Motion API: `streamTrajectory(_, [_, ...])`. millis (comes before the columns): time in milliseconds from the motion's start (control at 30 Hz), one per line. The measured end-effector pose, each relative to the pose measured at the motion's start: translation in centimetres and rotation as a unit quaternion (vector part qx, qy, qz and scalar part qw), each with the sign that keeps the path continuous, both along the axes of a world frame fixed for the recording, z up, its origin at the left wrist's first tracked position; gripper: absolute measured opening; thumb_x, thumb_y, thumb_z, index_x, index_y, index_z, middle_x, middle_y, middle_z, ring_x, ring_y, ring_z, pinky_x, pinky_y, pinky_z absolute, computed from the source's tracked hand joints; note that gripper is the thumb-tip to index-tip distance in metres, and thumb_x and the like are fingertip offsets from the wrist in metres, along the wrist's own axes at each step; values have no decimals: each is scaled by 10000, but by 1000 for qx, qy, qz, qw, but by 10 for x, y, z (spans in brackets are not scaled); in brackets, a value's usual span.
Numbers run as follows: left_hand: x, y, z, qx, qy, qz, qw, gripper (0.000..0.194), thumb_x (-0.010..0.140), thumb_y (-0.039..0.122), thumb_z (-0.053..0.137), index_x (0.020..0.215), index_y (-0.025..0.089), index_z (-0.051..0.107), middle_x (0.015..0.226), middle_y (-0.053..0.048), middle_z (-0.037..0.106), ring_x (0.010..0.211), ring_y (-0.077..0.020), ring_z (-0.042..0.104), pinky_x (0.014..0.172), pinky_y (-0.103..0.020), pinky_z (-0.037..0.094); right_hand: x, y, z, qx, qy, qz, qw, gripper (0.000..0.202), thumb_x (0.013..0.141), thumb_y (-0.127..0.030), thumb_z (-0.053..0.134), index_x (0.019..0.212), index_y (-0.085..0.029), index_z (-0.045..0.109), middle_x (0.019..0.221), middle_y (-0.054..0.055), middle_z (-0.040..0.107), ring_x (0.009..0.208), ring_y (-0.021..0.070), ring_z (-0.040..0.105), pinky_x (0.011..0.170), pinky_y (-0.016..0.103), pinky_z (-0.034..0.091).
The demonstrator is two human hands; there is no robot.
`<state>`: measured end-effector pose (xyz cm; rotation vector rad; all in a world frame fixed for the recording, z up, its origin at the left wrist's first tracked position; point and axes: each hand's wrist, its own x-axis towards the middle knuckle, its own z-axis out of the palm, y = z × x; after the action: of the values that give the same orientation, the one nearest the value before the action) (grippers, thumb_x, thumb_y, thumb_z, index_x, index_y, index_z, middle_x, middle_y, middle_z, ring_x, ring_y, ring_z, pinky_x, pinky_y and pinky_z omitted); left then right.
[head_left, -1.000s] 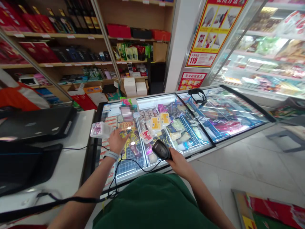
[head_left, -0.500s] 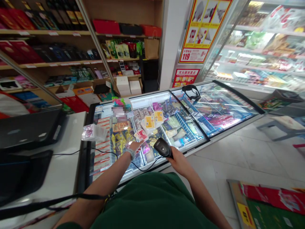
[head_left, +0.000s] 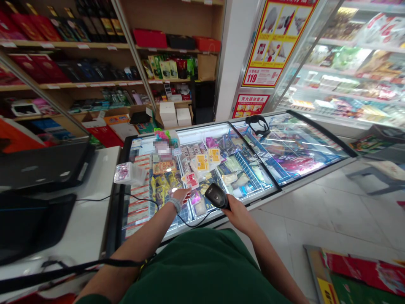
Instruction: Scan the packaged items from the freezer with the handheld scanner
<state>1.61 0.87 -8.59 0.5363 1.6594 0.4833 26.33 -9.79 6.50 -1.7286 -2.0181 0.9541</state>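
My right hand (head_left: 236, 209) grips a black barcode scanner (head_left: 216, 196), its head pointing left over the glass freezer lid. A cable (head_left: 199, 224) loops from it to the left across the glass. My left hand (head_left: 181, 195), with a pale watch at the wrist, is just below a small clear pack with a red label (head_left: 191, 180). Its fingers are stretched out and hold nothing. Whether the fingertips touch the pack is unclear. Farther back lie two packs with yellow labels, one nearer (head_left: 202, 163) and one to its right (head_left: 214, 156).
Clear packs with a pink print (head_left: 123, 173) lie at the freezer's left end. Behind them is a colourful item, partly blurred (head_left: 163, 148). A black strap-like object (head_left: 257, 125) rests farther right on the lid. Left stands a counter (head_left: 95, 202) with black equipment.
My left hand has drawn back slightly from the red-labelled pack, and its fingers are turned more to the side. The scanner stays in my right hand. The view has shifted a little.
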Motion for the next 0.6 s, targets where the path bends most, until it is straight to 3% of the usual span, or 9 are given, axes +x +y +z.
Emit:
streamTrajectory(333, [-24, -8, 10, 59, 8, 47, 997, 350, 911, 361, 580, 1199, 162, 570, 1171, -79, 620, 972, -190, 634, 818, -395, 554, 4, 0, -8, 4, 4, -3, 1000, 220, 834, -137, 560, 1047, -171, 523, 1037, 94, 618, 973, 231, 588, 844, 331, 437])
streamTrajectory(600, [-62, -27, 42, 179, 99, 48, 978, 279, 908, 357, 588, 1086, 145, 619, 1061, -57, 661, 898, -163, 648, 789, -369, 555, -5, 7, 3, -20, 12, 22, 999, 268, 834, -98, 546, 1094, -149, 508, 1090, 116, 610, 1041, 238, 572, 887, 335, 416])
